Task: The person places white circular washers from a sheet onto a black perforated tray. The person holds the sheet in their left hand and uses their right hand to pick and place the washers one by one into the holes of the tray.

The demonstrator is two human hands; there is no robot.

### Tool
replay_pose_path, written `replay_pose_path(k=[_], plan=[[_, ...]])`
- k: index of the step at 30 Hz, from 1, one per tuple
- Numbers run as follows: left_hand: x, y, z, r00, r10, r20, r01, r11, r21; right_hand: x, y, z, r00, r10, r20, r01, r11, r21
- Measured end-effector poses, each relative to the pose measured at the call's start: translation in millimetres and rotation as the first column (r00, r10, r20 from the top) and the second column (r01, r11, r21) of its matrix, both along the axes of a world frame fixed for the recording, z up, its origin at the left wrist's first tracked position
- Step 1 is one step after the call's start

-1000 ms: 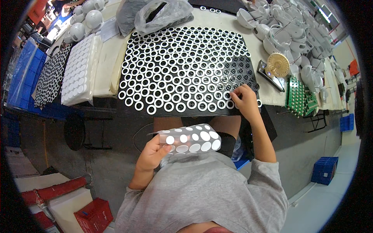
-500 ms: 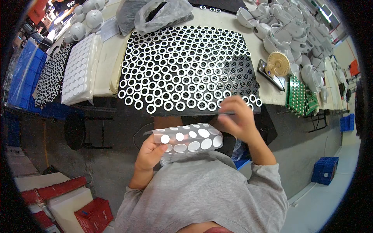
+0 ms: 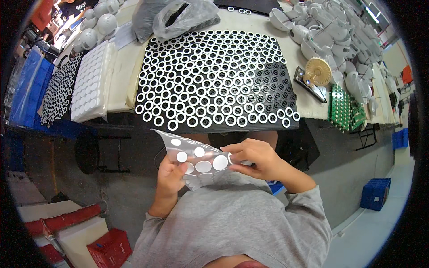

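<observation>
My left hand (image 3: 172, 175) holds a clear, bent sheet of round white stickers (image 3: 203, 166), the thumb on its face, in front of my grey shirt. The fingers of my right hand (image 3: 259, 158) close on the sheet's right end, at a white round sticker partly covered by them; whether that sticker is lifted is hidden. Beyond the hands, a black board (image 3: 187, 129) at the table edge bears rows of round parts with white rings (image 3: 205, 121). Toward its right side, several dark round parts (image 3: 270, 85) show no white ring.
Left on the table are a wrapped stack of white-disc sheets (image 3: 91, 80) and another ring-covered board (image 3: 62, 87). A plastic bag (image 3: 187, 20) lies behind. To the right stand a yellowish fan (image 3: 317, 71), green circuit boards (image 3: 342, 107) and heaped white housings (image 3: 330, 40).
My right hand has come down and left from the board's edge onto the sheet's right end. The sheet has tilted, its far left corner now raised.
</observation>
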State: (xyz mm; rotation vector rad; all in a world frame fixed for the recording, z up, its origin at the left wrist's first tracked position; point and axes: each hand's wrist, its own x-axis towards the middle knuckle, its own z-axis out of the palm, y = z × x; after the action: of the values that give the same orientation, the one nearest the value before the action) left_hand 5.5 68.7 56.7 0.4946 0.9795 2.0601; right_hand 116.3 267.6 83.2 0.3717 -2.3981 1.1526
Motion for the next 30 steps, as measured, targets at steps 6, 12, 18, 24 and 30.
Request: replay_pose_path(k=[6, 12, 18, 24, 30], plan=[[0.2, -6.4, -3.0, 0.993, -0.032, -0.112, 0.024, 0.997, -0.078, 7.4, 8.4, 2.8, 0.988, 0.033, 0.149, -0.024, 0.998, -0.063], [-3.8, -5.5, -4.2, 0.989, -0.100, -0.109, 0.095, 0.994, -0.050, 4.9, 3.8, 9.3, 0.999, -0.033, 0.015, 0.031, 0.993, 0.114], [-6.0, -2.1, 1.6, 0.984, -0.122, -0.129, 0.117, 0.992, -0.042, 0.9, -3.1, 0.5, 0.990, -0.139, -0.039, 0.144, 0.970, 0.195], [-4.7, -14.0, -14.2, 0.989, 0.033, -0.147, -0.040, 0.998, -0.044, 3.9, 36.4, 7.9, 0.959, -0.259, 0.115, 0.260, 0.965, -0.001], [-7.0, -15.6, -12.6, 0.994, 0.027, -0.107, -0.034, 0.997, -0.063, 6.1, 112.9, -14.0, 0.794, -0.585, 0.166, 0.580, 0.810, 0.083]])
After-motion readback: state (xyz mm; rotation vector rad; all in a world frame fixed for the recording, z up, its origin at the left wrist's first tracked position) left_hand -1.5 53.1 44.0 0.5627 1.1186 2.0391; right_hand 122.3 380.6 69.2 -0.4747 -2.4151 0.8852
